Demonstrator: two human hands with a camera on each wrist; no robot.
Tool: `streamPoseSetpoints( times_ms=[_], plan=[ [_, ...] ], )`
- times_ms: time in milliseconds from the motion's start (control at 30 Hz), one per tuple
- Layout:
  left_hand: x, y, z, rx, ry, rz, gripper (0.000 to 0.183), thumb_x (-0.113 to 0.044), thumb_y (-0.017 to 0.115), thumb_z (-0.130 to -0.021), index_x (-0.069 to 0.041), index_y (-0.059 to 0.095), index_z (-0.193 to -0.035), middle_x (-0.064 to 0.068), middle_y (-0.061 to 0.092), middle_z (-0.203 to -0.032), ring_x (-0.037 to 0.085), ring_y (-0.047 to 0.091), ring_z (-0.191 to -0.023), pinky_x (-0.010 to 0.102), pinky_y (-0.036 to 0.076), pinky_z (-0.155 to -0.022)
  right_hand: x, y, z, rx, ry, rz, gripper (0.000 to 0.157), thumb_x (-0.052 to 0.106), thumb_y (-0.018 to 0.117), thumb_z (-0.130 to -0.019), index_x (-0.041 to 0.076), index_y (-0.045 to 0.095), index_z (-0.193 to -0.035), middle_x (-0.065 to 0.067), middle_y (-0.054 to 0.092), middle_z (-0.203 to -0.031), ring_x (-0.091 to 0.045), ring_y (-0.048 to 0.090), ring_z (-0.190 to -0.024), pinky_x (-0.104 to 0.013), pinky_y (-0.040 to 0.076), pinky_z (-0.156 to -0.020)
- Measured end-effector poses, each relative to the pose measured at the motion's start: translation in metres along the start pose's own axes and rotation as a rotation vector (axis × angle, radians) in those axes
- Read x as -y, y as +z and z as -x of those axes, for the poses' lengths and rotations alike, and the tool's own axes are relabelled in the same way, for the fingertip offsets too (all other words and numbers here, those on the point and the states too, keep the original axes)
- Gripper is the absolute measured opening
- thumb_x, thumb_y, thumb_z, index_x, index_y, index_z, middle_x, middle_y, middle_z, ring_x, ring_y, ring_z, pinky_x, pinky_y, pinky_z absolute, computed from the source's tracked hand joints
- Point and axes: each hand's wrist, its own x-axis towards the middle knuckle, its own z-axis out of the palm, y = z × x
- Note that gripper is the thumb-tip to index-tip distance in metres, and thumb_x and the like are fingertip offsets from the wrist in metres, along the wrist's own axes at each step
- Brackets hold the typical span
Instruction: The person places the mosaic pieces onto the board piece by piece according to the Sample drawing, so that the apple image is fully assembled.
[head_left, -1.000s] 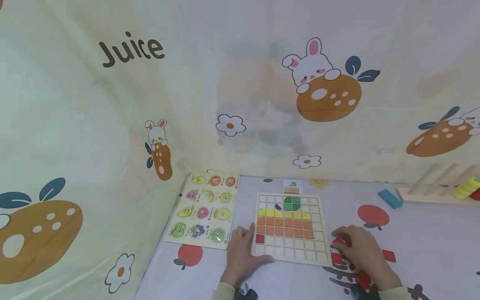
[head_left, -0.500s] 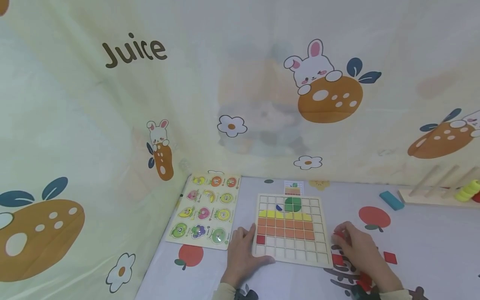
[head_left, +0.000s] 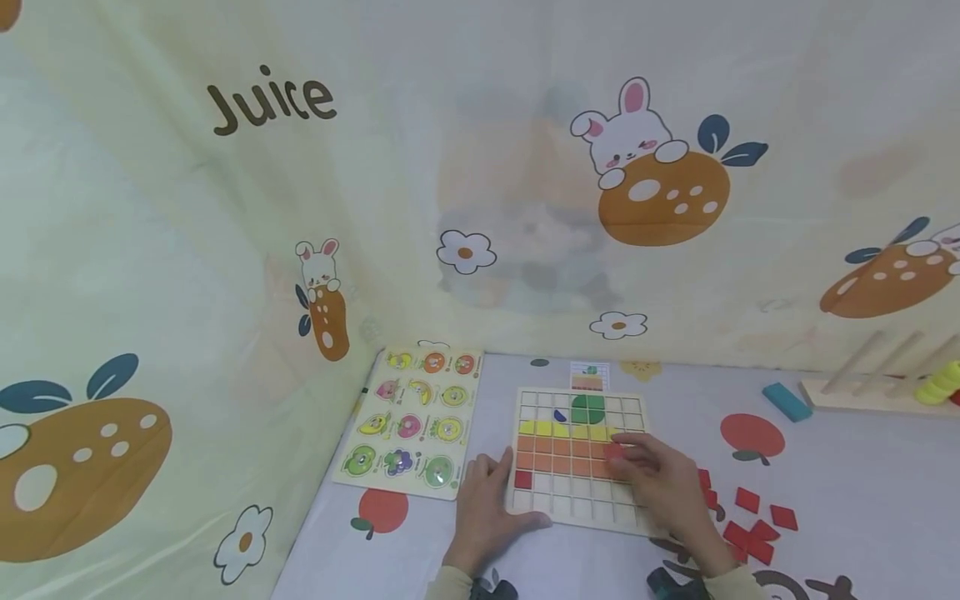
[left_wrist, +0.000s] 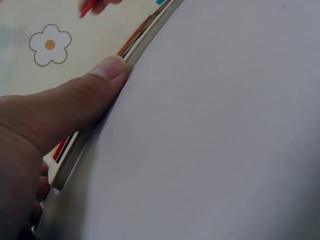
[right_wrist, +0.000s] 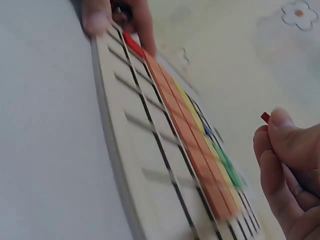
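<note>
A light wooden grid board (head_left: 585,521) lies on the table, with rows of yellow, orange and one red tile, plus green and blue pieces near its top. My left hand (head_left: 483,517) holds its near left corner, thumb (left_wrist: 107,70) along the front edge and fingers by the left side. Above the right part of the board, my right hand (head_left: 663,483) pinches a small red square tile (head_left: 613,451) between thumb and fingers. That tile (right_wrist: 265,117) shows edge-on in the right wrist view. Several loose red tiles (head_left: 747,500) lie to the right of the board.
Left of the board lies a fruit picture board (head_left: 405,425). A small pattern card (head_left: 589,375) is behind the grid. Farther right are a teal block (head_left: 787,402) and a pegged wooden stand (head_left: 877,398) with yellow rings. A printed cloth (head_left: 525,167) hangs behind.
My right hand has moved left from the loose red tiles to above the board, carrying one red tile. The pile is now uncovered. My left hand has stayed at the corner.
</note>
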Motion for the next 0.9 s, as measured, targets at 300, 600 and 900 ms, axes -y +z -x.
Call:
streamPoseSetpoints(
  times_ms=[300,600,900],
  plan=[
    [-0.003,-0.001,0.000,0.006,-0.009,-0.023,0.121,-0.072,0.092,-0.061,-0.021,0.048,-0.161,-0.010,0.038,-0.099,0.006,0.033,-0.090,0.023,0.030,-0.073,0.010,0.047,-0.001,0.082,-0.099,-0.084,0.032,0.020,0.082,-0.094,0.016,0.074,-0.124,0.002,0.077,-0.104,-0.012,0.070,-0.092,-0.021,0.054,-0.080],
    [-0.004,0.000,0.001,0.004,-0.009,-0.070,0.118,-0.072,0.091,-0.063,-0.021,0.049,-0.160,-0.008,0.040,-0.099,0.007,0.035,-0.091,0.025,0.031,-0.072,0.011,0.080,0.002,0.028,-0.256,0.048,0.031,0.016,0.090,-0.083,0.024,0.078,-0.111,0.007,0.070,-0.108,-0.013,0.060,-0.102,-0.041,0.052,-0.093],
    [-0.002,0.001,-0.001,-0.003,-0.001,-0.091,0.119,-0.074,0.091,-0.063,-0.022,0.049,-0.161,-0.009,0.039,-0.099,0.007,0.034,-0.090,0.025,0.030,-0.072,0.017,0.089,0.002,0.084,-0.189,0.210,0.028,0.023,0.092,-0.082,0.025,0.082,-0.108,0.005,0.064,-0.106,-0.016,0.055,-0.104,-0.045,0.048,-0.094]
  ],
)
